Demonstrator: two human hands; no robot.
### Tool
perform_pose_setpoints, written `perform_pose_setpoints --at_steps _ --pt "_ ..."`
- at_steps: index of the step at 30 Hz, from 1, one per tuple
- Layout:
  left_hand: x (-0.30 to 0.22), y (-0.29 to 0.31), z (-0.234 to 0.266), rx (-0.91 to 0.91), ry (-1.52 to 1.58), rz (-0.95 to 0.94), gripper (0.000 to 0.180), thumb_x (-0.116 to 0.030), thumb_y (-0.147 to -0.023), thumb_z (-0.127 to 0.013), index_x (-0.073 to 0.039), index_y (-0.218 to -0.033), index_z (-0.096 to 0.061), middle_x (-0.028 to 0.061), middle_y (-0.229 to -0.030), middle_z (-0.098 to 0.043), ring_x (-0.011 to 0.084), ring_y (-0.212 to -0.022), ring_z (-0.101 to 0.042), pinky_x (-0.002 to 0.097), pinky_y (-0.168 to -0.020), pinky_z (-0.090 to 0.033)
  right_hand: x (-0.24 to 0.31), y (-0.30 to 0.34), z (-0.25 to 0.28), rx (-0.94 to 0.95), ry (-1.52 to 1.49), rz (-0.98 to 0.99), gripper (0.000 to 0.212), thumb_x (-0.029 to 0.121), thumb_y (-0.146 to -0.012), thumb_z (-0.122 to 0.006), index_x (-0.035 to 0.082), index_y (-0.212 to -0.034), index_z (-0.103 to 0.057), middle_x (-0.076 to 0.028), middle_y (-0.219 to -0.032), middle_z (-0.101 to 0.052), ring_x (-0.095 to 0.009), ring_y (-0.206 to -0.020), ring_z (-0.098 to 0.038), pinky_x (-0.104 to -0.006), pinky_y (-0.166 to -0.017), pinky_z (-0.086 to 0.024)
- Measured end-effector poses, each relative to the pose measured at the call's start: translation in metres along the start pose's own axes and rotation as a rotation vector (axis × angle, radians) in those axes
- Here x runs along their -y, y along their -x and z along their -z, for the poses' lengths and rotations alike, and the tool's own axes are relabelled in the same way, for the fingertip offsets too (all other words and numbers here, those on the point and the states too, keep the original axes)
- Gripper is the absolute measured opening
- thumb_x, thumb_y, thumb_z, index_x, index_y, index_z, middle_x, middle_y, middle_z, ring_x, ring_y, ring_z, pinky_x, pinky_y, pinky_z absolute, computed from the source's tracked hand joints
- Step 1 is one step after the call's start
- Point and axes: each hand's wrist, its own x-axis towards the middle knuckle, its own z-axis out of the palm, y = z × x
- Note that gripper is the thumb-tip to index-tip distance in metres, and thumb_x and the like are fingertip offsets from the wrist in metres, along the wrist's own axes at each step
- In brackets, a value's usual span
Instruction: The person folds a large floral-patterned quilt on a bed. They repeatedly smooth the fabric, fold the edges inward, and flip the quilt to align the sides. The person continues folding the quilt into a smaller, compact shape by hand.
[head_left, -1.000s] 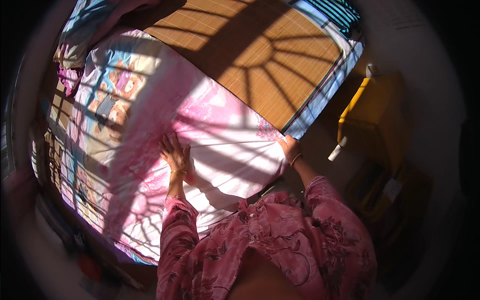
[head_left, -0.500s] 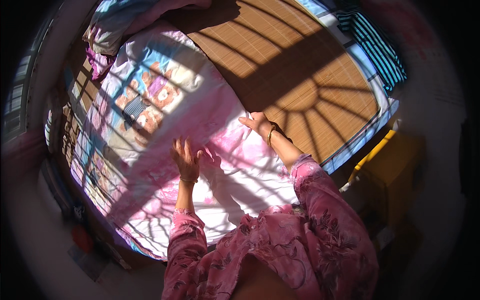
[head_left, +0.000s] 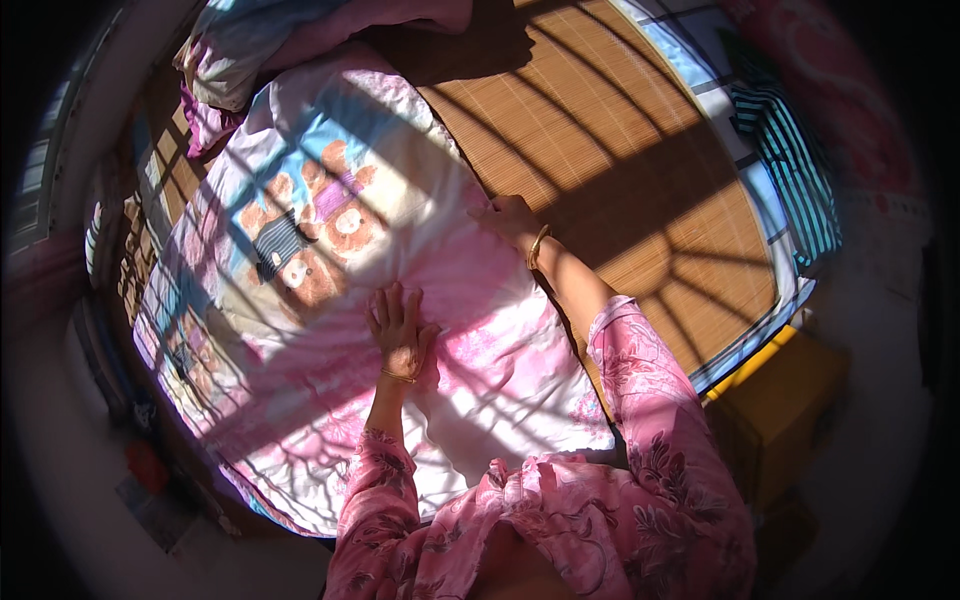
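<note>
A pink and white blanket (head_left: pixel 330 270) with a teddy-bear picture lies spread over the bed. My left hand (head_left: pixel 398 325) rests flat on the blanket's pink middle, fingers spread. My right hand (head_left: pixel 508 218) reaches further up and lies on the blanket's right edge, where it meets the woven bamboo mat (head_left: pixel 620 150). Whether its fingers pinch the cloth I cannot tell. Both my sleeves are pink with a flower print.
A heap of pink and pale bedding (head_left: pixel 290 40) lies at the head of the bed. A striped teal cloth (head_left: pixel 790 150) sits at the far right. A yellow box-like thing (head_left: pixel 790 400) stands beside the bed at lower right. Window bars cast shadows over everything.
Both hands have slid further up the blanket. My right hand has moved from the lower right edge up along that edge. The view has swung toward the head of the bed.
</note>
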Motion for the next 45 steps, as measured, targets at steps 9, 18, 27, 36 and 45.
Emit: perform_pose_setpoints --at_steps 9,18,27,36,45 --pt "0.062 -0.034 0.006 -0.090 -0.061 0.293 0.069 -0.044 -0.080 -0.058 -0.013 -0.137 -0.036 0.0197 -0.143 -0.029 0.0375 -0.133 -0.024 0.0601 -0.104 -0.009 0.007 -0.052 0.006 -0.244 0.396 0.176 0.039 0.037 -0.079 -0.064 -0.001 -0.071 -0.060 -0.020 -0.068 -0.061 -0.035 -0.066 -0.060 -0.0421 -0.064 -0.047" --pt "0.052 -0.036 0.002 -0.087 -0.041 0.306 0.070 -0.035 -0.072 -0.067 -0.008 -0.131 -0.039 0.0208 -0.138 -0.033 0.0410 -0.132 -0.023 0.0606 -0.104 -0.011 0.109 -0.161 0.031 0.152 -0.353 0.226 0.042 0.043 -0.080 -0.070 0.017 -0.056 -0.046 0.008 -0.051 -0.036 -0.004 -0.046 -0.025 -0.0238 -0.044 -0.017" --pt "0.063 -0.027 0.000 -0.176 0.021 0.286 0.065 -0.043 -0.072 -0.067 -0.012 -0.126 -0.047 0.0180 -0.134 -0.039 0.0395 -0.126 -0.032 0.0625 -0.102 -0.016 0.217 -0.262 -0.042 -0.046 -0.689 0.268 0.030 0.019 -0.077 -0.075 0.000 -0.099 -0.065 -0.003 -0.098 -0.064 -0.011 -0.092 -0.056 -0.0243 -0.082 -0.044" --pt "0.067 -0.026 0.000 -0.208 0.048 0.299 0.066 -0.043 -0.070 -0.068 -0.011 -0.124 -0.049 0.0176 -0.132 -0.041 0.0378 -0.127 -0.033 0.0611 -0.103 -0.016 0.274 -0.287 0.011 -0.492 0.252 0.900 0.028 0.005 -0.077 -0.053 0.001 -0.102 -0.066 -0.009 -0.093 -0.066 -0.019 -0.088 -0.060 -0.0287 -0.077 -0.046" --pt "0.068 -0.038 0.003 -0.319 0.098 0.207 0.061 -0.044 -0.074 -0.065 -0.011 -0.122 -0.051 0.0152 -0.129 -0.044 0.0365 -0.124 -0.037 0.0600 -0.099 -0.023 0.213 -0.389 0.066 -0.770 0.683 0.637 0.027 0.015 -0.063 -0.060 -0.010 -0.071 -0.056 -0.031 -0.081 -0.058 -0.038 -0.080 -0.059 -0.0433 -0.077 -0.045"
